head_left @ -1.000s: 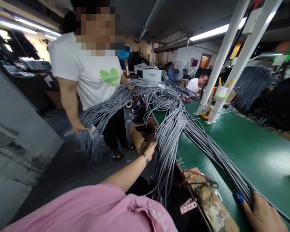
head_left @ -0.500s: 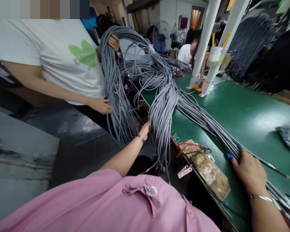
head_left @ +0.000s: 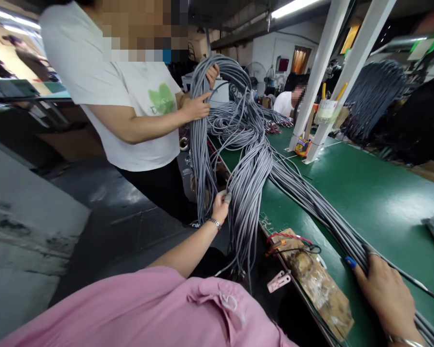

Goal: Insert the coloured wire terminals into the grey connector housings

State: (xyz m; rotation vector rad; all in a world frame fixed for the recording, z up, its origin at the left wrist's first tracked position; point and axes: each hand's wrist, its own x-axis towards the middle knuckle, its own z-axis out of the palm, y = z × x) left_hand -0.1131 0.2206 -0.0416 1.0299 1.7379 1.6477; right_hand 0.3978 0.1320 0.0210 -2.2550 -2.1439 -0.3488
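- The grey cables (head_left: 251, 188) are partly gathered: one thick bunch hangs over the table edge just right of the left hand (head_left: 220, 210), and a long run lies fairly straight under the right hand (head_left: 388, 289).
- Beyond the left hand, a heap of loops (head_left: 231, 115) lies tangled on the green table (head_left: 376, 193), so by the look of it the untangling is only partly done.
- Past the left hand, a co-worker (head_left: 130, 111) holds up a separate-looking bend of cable with both hands; whether it joins the heap cannot be told.
- The left hand is partly curled, thumb up, against the near side of the hanging bunch; its fingers are hidden, so how firmly it holds cannot be told.
- The right hand is curled over the long run, thumb and forefinger on opposite sides, gripping it.
- Well beyond the right hand, a clear pot (head_left: 326, 111) on a white post (head_left: 363, 53) has yellow-handled tools standing in it.
- Below that pot sits a small yellow packet (head_left: 303, 146); its contents cannot be seen.
- Between the two hands, nearer the body, are a wooden block (head_left: 321, 289) and a pink clip (head_left: 278, 281).
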